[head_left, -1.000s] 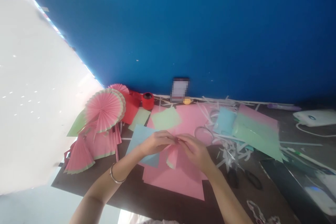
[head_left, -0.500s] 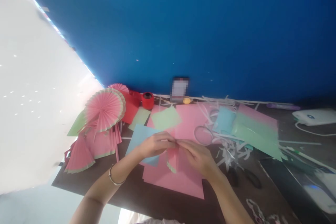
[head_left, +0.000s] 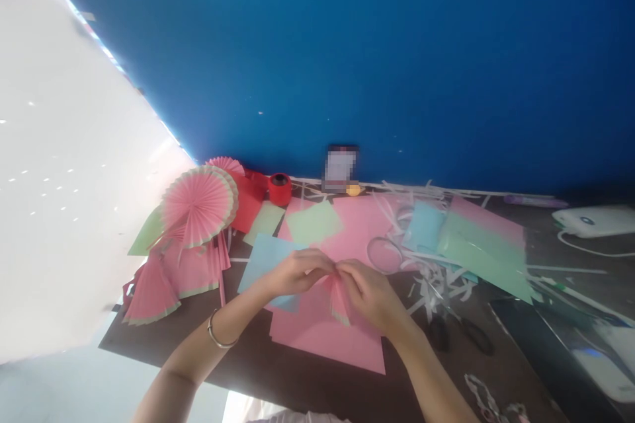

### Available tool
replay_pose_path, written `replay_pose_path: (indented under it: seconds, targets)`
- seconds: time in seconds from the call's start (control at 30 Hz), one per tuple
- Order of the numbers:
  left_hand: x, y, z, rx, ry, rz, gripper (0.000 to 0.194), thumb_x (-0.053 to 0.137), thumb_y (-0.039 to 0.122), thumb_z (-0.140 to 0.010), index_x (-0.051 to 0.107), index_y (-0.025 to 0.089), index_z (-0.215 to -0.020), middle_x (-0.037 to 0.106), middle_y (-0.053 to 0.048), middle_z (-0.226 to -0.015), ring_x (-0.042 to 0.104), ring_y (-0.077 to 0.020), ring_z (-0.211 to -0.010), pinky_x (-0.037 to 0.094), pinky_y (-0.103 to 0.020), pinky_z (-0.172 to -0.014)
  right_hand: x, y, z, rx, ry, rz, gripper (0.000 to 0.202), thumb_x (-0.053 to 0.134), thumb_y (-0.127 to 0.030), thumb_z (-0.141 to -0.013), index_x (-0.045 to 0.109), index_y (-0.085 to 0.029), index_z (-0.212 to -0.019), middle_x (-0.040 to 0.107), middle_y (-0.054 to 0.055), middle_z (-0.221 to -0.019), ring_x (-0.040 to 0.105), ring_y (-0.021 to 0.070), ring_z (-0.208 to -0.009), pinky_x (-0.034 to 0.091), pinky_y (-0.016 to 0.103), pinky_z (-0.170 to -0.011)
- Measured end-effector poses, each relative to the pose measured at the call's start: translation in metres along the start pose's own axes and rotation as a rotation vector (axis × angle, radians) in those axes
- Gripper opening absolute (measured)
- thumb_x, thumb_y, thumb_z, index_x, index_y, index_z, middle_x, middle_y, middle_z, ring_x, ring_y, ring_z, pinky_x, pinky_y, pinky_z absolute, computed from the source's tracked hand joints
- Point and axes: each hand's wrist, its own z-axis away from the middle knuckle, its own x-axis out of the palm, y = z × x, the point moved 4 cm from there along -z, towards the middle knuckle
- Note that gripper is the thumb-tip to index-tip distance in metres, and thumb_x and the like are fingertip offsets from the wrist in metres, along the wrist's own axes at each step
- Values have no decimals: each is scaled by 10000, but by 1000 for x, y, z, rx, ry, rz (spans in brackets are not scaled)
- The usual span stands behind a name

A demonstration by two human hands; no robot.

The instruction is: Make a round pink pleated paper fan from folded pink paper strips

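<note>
A small pleated pink paper fan with a pale green edge hangs from between my fingertips, its folds spreading downward. My left hand pinches its gathered top from the left, a bangle on that wrist. From the right, my right hand pinches the same gathered end, its fingers meeting those of the other hand. Under both hands lie pink sheets, with a light blue sheet beneath my left hand. The exact spot where the fingertips grip is too small to make out.
Finished pink fans and a red tape roll stand at the back left. Black-handled scissors lie among paper strips on the right, near green sheets and a dark tablet-like slab. A blue wall rises behind.
The fan's lower edge has swung to the right and its pleats now look more spread. My fingertips have shifted slightly right, still together at its top.
</note>
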Motion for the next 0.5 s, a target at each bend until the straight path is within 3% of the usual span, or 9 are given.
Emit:
replay_pose_path:
  seconds: [0.17,0.27,0.5]
  targets:
    - [11,-23,5,-378,147,325,194,580,315,-838,643,132,-845,663,-71,-795,600,-129,-707,484,-258,-673,4,2,-5,128,16,-24,179,370,-230,-923,550,-232,-917,664,32,-847,637,168,-756,502,298,-679]
    - [18,-32,8,-527,250,536,248,641,370,-783,633,122,-796,629,-36,-700,553,-102,-607,450,-234,-584,5,3,-5,152,5,-5,197,362,-236,-924,558,-235,-912,664,31,-844,637,168,-747,504,297,-669]
    - [18,-30,5,-658,336,632,278,720,383,-697,659,116,-746,636,-34,-680,581,-124,-666,465,-277,-684,9,2,-2,-108,-49,220,288,359,-145,-896,575,-183,-1081,670,108,-1010,630,252,-938,513,411,-807]
